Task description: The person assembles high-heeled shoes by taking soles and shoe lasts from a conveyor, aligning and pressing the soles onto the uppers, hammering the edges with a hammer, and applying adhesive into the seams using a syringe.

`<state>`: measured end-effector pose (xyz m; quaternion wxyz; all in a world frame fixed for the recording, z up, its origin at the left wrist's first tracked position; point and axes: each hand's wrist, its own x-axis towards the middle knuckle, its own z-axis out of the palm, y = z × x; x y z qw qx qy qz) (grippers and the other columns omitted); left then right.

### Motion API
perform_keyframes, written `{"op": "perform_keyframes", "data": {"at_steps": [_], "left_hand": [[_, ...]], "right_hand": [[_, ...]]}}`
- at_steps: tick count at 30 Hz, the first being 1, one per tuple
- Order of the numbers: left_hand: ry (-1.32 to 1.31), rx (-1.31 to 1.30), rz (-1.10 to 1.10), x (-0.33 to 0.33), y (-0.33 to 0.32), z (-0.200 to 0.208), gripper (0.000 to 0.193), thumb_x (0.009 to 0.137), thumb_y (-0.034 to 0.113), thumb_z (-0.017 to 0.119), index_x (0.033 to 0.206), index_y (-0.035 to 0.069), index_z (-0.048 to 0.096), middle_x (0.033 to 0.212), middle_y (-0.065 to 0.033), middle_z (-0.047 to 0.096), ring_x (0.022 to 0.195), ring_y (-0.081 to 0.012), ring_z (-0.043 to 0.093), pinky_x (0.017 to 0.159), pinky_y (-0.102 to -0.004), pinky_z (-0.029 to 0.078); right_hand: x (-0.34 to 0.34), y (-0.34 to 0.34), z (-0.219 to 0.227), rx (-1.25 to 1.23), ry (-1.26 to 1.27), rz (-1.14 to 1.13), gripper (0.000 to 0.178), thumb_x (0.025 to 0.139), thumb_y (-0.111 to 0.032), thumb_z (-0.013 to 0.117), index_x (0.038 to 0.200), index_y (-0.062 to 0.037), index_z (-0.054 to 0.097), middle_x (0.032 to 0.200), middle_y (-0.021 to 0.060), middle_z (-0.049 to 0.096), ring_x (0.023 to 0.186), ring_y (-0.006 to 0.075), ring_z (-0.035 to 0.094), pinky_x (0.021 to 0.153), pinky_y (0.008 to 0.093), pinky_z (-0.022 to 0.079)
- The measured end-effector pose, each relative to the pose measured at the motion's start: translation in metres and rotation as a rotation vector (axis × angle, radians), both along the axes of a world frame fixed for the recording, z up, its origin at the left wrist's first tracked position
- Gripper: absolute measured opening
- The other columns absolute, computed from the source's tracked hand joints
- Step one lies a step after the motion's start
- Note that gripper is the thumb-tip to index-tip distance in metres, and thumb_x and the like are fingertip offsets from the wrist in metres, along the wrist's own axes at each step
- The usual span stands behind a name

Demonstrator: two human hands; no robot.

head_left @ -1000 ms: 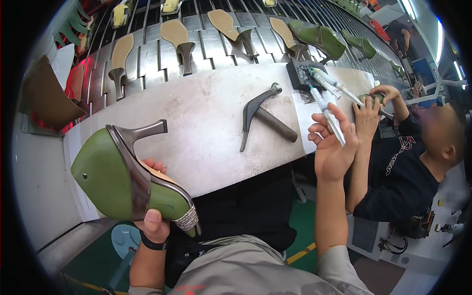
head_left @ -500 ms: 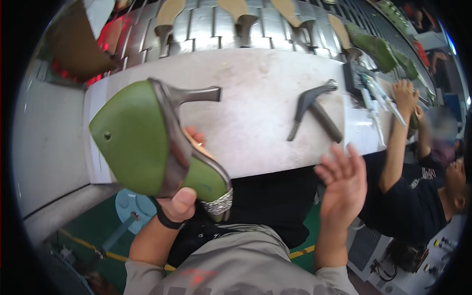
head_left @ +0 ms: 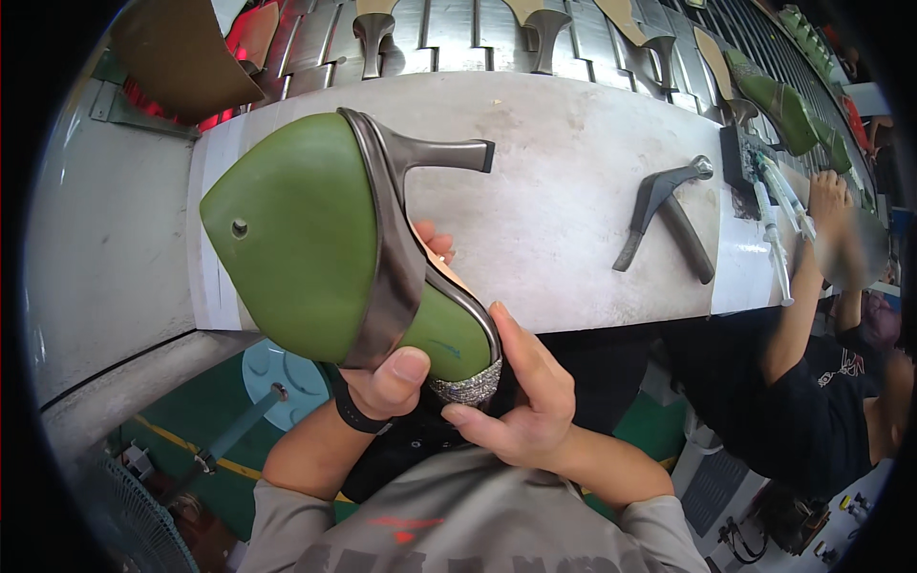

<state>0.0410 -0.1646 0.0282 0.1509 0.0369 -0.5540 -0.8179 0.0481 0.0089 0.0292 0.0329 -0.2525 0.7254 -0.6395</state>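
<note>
A high-heeled sandal (head_left: 393, 250) is mounted on a green shoe last (head_left: 296, 229) with a small hole in it. The sandal has dark metallic brown leather, a slim heel and a glittery silver toe strap (head_left: 468, 387). My left hand (head_left: 390, 382) is closed around its middle, thumb on the near side and fingertips showing beyond the sole. At the toe end, my right hand (head_left: 525, 401) has its thumb by the glittery strap and its fingers along the sole edge, gripping the toe. A hammer (head_left: 669, 205) lies on the white worktable (head_left: 554, 239), right of the sandal.
Beyond the table runs a slatted metal conveyor (head_left: 458, 38) carrying several heeled soles (head_left: 544, 33). Syringes (head_left: 778, 205) stand by a dark block (head_left: 735, 158) at the right. A co-worker's arm (head_left: 812, 277) reaches in there. A brown board (head_left: 181, 57) is at the upper left.
My right hand has come from open in the air at the right to the sandal's toe. The table and conveyor now appear shifted right in view. My left hand keeps its hold.
</note>
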Motion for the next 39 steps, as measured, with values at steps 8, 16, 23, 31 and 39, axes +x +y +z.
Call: {"op": "perform_keyframes", "data": {"at_steps": [8,16,23,31,39], "left_hand": [[0.024,-0.063,-0.128,0.001,-0.011,-0.001,0.096,0.083,0.038,0.081,0.156,-0.002,0.033,0.147,-0.022,0.049,0.133,-0.0331,0.053,0.11,-0.0472,0.048],[0.098,-0.137,-0.111,-0.003,-0.012,-0.006,0.089,0.084,0.035,0.081,0.153,-0.003,0.038,0.144,-0.0228,0.052,0.13,-0.0328,0.056,0.106,-0.0458,0.05],[0.103,-0.024,-0.103,-0.002,-0.016,-0.001,0.072,0.085,0.017,0.078,0.146,-0.004,0.047,0.138,-0.0221,0.059,0.125,-0.0307,0.06,0.107,-0.0442,0.051],[-0.083,-0.422,0.319,0.0,-0.097,0.066,0.038,0.086,0.007,0.081,0.119,0.0,0.064,0.103,-0.0053,0.07,0.087,-0.0135,0.068,0.078,-0.0297,0.056],[-0.273,-0.631,0.515,-0.024,-0.229,0.053,0.046,0.082,0.001,0.08,0.125,0.0,0.062,0.105,-0.0061,0.069,0.093,-0.0181,0.065,0.086,-0.0329,0.053]], "right_hand": [[-0.015,0.007,-0.005,0.041,0.189,0.033,0.096,0.073,-0.019,0.096,0.148,0.0157,0.047,0.141,0.0325,0.06,0.125,0.039,0.065,0.107,0.0439,0.051],[-0.023,0.001,-0.013,-0.084,0.081,0.102,0.098,0.072,-0.019,0.096,0.148,0.0145,0.044,0.143,0.0293,0.057,0.131,0.0364,0.061,0.108,0.0434,0.051],[-0.036,0.001,0.026,0.047,0.018,0.158,0.093,0.073,-0.018,0.093,0.15,0.0064,0.047,0.137,0.0245,0.063,0.119,0.0332,0.068,0.087,0.0365,0.062],[-0.103,0.067,0.035,0.628,0.535,-0.304,0.052,0.076,-0.012,0.08,0.124,0.0023,0.068,0.141,0.0256,0.06,0.138,0.0456,0.051,0.116,0.0575,0.036],[-0.142,0.127,0.014,0.67,0.583,-0.425,0.042,0.074,-0.012,0.07,0.114,-0.0019,0.071,0.146,0.0215,0.06,0.142,0.0436,0.049,0.116,0.0548,0.036]]}}
